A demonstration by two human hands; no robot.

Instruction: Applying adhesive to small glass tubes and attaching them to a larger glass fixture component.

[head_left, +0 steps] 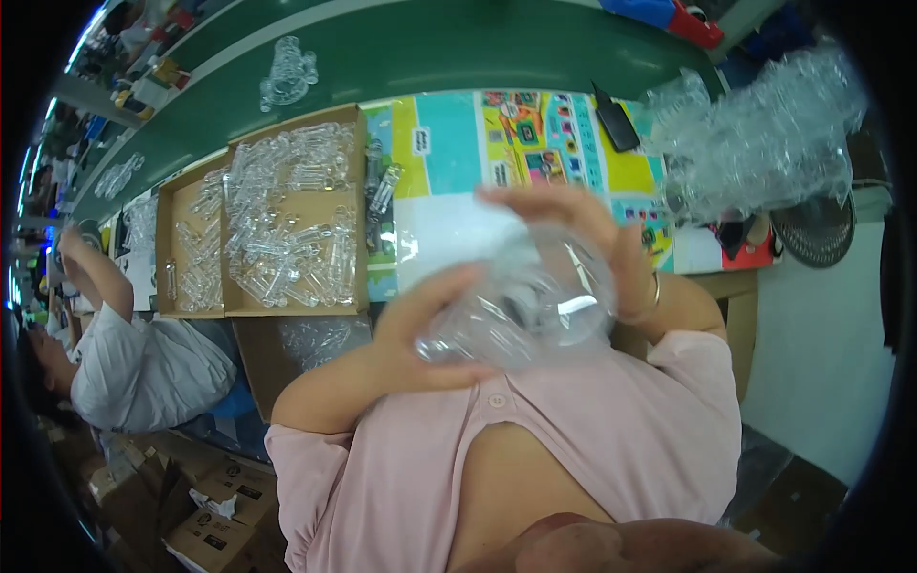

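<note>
In front of my chest I hold a clear plastic shell (564, 286) with a rounded, dome-like part, blurred by motion. My left hand (411, 334) wraps round its narrower end, where clear tube-like shapes show between thumb and fingers. Over the far right side of the dome curves my right hand (602, 229), its fingers bent against the plastic. Whether the shell is one piece or several nested ones, I cannot tell. Beneath it lies a white sheet (444, 224) on a colourful printed table cover (444, 124).
Left of my hands, cardboard trays (361, 205) hold many clear plastic pieces (291, 253). A large heap of clear shells (764, 134) stands at the right, near a black flat object (616, 119) and a round dark mesh (814, 229). A person in white (158, 372) works at the left.
</note>
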